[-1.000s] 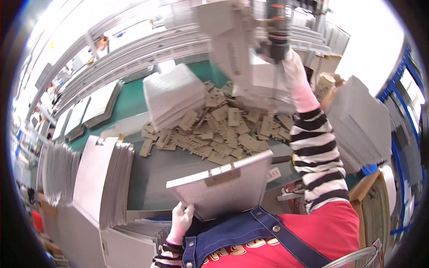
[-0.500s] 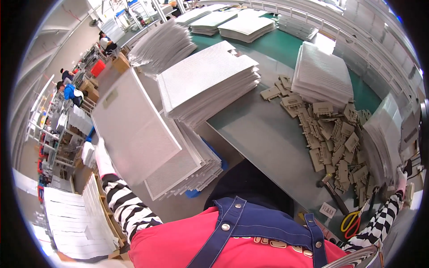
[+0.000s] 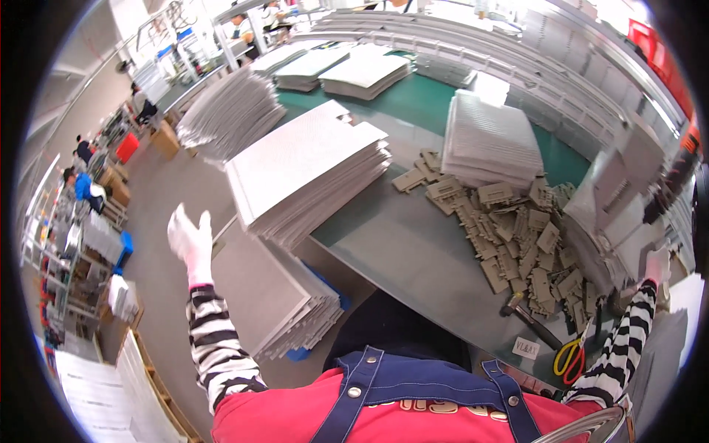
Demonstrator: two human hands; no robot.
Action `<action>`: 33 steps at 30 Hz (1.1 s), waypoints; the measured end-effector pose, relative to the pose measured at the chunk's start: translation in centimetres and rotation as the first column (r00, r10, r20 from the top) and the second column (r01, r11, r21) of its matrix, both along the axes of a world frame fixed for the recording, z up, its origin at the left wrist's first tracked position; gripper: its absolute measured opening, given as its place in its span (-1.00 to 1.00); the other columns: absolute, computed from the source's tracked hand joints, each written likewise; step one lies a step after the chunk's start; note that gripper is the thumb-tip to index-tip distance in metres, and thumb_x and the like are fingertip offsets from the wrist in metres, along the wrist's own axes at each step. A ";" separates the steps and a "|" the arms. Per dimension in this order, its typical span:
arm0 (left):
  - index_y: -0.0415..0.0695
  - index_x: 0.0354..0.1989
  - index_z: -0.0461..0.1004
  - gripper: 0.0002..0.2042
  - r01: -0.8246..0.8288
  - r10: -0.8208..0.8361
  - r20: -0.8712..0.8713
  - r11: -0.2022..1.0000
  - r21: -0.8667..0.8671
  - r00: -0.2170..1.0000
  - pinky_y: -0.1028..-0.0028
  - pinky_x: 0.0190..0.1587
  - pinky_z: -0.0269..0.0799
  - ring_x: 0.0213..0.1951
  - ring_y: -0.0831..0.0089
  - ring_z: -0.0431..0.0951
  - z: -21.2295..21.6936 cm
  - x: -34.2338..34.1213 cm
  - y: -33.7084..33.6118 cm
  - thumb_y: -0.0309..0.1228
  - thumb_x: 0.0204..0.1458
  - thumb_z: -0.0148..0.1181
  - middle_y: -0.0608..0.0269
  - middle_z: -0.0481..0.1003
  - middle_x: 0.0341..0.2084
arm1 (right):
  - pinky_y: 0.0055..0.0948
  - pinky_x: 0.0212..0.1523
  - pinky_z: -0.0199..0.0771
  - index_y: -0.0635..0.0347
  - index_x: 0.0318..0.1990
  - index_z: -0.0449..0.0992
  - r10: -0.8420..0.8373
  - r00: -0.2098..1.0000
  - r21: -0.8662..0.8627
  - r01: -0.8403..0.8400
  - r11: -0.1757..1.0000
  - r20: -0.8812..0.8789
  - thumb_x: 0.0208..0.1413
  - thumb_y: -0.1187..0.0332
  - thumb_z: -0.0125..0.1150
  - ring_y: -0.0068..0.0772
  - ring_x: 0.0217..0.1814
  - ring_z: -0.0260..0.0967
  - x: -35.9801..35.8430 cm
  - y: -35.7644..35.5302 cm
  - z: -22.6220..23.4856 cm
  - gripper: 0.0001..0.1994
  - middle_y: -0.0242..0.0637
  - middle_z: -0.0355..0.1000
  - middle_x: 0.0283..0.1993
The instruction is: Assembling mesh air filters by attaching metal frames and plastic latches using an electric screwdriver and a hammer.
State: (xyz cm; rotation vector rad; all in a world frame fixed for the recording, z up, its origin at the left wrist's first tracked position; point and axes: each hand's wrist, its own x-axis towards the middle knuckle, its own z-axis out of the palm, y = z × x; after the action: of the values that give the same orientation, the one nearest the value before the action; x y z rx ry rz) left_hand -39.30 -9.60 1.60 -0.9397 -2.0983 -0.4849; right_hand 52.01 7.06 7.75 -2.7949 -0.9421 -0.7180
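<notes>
My left hand (image 3: 190, 240), in a white glove, is raised with fingers and thumb spread and nothing in it. Just beside it lies a low stack of perforated white panels (image 3: 258, 284), left of the table's edge. At the far right, my right hand (image 3: 656, 263), also gloved, reaches toward a pale grey piece of equipment (image 3: 624, 181); its fingers are too small and blurred to read. Thin white sheets (image 3: 591, 236) stand next to it. A notched stack of white panels (image 3: 295, 159) sits on the table's left corner.
A heap of beige plastic brackets (image 3: 517, 236) covers the table's right part, before another panel stack (image 3: 491, 136). Nearer me lie a hammer (image 3: 532, 319) and yellow-and-red scissors (image 3: 570, 362). More sheet stacks (image 3: 365, 71) line the back. People (image 3: 83, 188) work far left.
The large perforated panel at my left hand has gone down onto the low stack, and that hand has let go and opened. The view has turned to the right.
</notes>
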 end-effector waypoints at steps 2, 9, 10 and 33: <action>-0.19 -0.13 0.46 -0.60 0.477 -0.478 0.056 0.878 0.028 0.877 0.26 0.00 0.33 -0.10 0.14 0.47 2.4 2.2 8.0 -0.26 -0.15 0.29 0.06 0.49 -0.20 | -0.12 0.10 0.26 0.00 0.26 0.13 -0.025 0.999 0.045 0.023 0.999 0.047 0.05 0.25 0.01 -0.06 0.13 0.28 0.2 -2.5 1.4 -0.44 -0.20 0.35 0.10; -0.18 -0.06 0.47 -0.35 0.827 -0.510 0.683 0.499 -0.260 0.523 0.32 0.03 0.35 0.00 0.20 0.44 3.6 14.3 29.2 0.05 -0.29 0.35 -0.01 0.42 -0.03 | -0.17 0.06 0.30 0.05 0.19 0.22 0.045 0.953 0.260 -0.127 0.957 0.299 0.04 0.22 0.05 -0.07 0.09 0.32 -1.3 -6.9 6.5 -0.49 -0.20 0.37 0.08; -0.17 0.02 0.40 -0.28 0.792 -0.464 0.660 0.493 -0.361 0.590 0.31 0.05 0.34 0.05 0.20 0.40 3.8 17.5 30.3 0.06 -0.30 0.35 0.00 0.39 0.03 | -0.18 0.06 0.30 0.05 0.18 0.24 0.025 0.940 0.282 -0.128 0.951 0.340 0.04 0.22 0.06 -0.07 0.08 0.32 -3.7 -8.0 7.5 -0.50 -0.20 0.37 0.08; -0.15 0.18 0.20 -0.28 0.237 -0.680 -0.002 -0.258 0.937 -0.733 0.20 0.14 0.23 0.09 0.14 0.31 -1.4 22.2 -2.1 -0.04 -0.17 0.19 0.01 0.29 0.08 | -0.54 -0.11 0.51 0.25 0.01 0.40 0.624 0.412 0.744 -0.446 -0.498 0.664 0.13 0.34 0.10 -0.38 -0.18 0.46 -13.0 -20.9 9.0 -0.69 -0.19 0.44 -0.03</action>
State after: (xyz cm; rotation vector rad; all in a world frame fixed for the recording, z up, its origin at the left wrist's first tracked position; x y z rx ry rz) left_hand -17.06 -11.74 0.16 -2.3957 -0.5535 -3.0820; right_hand 38.97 -13.86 16.73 -0.5788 -1.0428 -0.5124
